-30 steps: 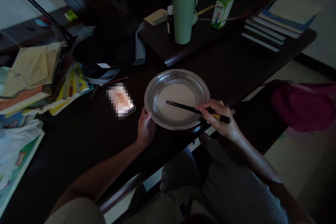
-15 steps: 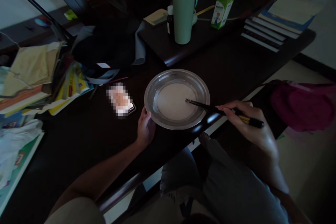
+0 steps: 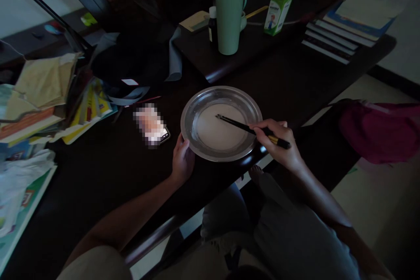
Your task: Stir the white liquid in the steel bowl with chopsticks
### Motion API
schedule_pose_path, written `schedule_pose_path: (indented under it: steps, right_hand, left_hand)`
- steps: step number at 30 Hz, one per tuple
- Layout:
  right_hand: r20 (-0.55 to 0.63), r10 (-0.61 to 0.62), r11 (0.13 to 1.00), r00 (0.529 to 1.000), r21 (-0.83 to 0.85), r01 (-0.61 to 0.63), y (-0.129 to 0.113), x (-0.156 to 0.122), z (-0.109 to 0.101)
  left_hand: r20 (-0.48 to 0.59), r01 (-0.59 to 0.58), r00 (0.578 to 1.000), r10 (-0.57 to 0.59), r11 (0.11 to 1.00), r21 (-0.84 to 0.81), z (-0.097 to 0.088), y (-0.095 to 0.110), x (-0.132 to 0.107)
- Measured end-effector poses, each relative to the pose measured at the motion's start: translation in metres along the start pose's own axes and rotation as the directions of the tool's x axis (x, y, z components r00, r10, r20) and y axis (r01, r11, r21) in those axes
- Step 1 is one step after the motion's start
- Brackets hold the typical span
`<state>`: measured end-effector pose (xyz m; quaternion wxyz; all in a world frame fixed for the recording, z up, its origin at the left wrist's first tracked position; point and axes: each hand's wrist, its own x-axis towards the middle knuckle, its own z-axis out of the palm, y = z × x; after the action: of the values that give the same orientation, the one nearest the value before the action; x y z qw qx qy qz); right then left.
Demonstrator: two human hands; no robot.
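A round metal bowl (image 3: 188,140) with a wide rim sits on the dark table, holding a whitish, milky layer (image 3: 219,129). My left hand (image 3: 183,162) grips the bowl's near-left rim, thumb on top and the other fingers hidden underneath. Pinched in my right hand (image 3: 277,142) is a pair of black chopsticks (image 3: 234,123) with gold bands near the back end. Their tips reach over the middle of the bowl, at or just above the white layer; I cannot tell whether they touch it.
A phone (image 3: 152,127) lies left of the bowl. Behind stand a tall green tumbler (image 3: 229,13), a dark bottle (image 3: 213,28) and a green-white carton (image 3: 278,11). Books (image 3: 348,30) are stacked at far right, papers (image 3: 42,83) at left. A black bag (image 3: 131,59) lies back left.
My right hand has moved left and slightly up, carrying the chopstick tips farther across the bowl. My left hand and the bowl have stayed in place.
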<state>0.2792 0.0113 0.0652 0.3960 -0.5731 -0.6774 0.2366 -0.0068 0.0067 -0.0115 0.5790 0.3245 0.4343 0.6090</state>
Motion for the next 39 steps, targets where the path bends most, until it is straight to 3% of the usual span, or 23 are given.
schedule_pose_path:
  steps: [3,8,13,16,21,25,28,32,39]
  right_hand:
    - [-0.049,0.021,0.999,0.999,-0.048,-0.023,0.003,-0.001,-0.008]
    - [-0.070,0.072,0.992,0.995,-0.098,-0.078,-0.003,-0.012,-0.038]
    - [0.060,0.088,0.994,0.994,-0.063,-0.084,-0.014,-0.020,-0.060]
    - [0.142,0.060,0.998,0.988,-0.024,-0.057,-0.019,-0.021,-0.056]
    - [0.168,-0.001,1.000,0.986,-0.028,0.006,-0.018,-0.014,-0.025]
    - [0.092,-0.016,1.000,0.996,-0.018,0.018,-0.008,-0.004,-0.002]
    - [0.011,-0.010,1.000,1.000,-0.027,0.010,0.000,0.001,0.004]
    - [-0.035,0.007,0.997,0.999,-0.074,-0.009,0.004,-0.001,-0.005]
    - [-0.008,0.076,0.992,0.997,-0.101,-0.077,-0.009,-0.015,-0.047]
  left_hand:
    - [-0.007,0.007,1.000,-0.007,1.000,-0.010,0.000,0.001,0.000]
    - [-0.010,0.004,1.000,-0.004,1.000,-0.005,-0.001,0.000,0.000]
    - [0.014,0.000,1.000,0.000,1.000,0.011,-0.002,-0.002,0.001]
    - [0.022,-0.002,1.000,0.001,1.000,0.019,-0.001,-0.001,0.001]
    - [0.012,0.007,1.000,-0.007,1.000,0.004,0.001,0.000,0.001]
    - [-0.004,0.013,1.000,-0.013,1.000,-0.009,0.001,0.001,0.000]
    - [-0.013,0.021,1.000,-0.021,1.000,-0.015,0.001,0.001,0.000]
    - [-0.040,0.028,0.999,-0.030,0.999,-0.036,0.001,0.001,-0.001]
    - [-0.036,0.029,0.999,-0.030,0.999,-0.045,0.000,0.001,0.000]
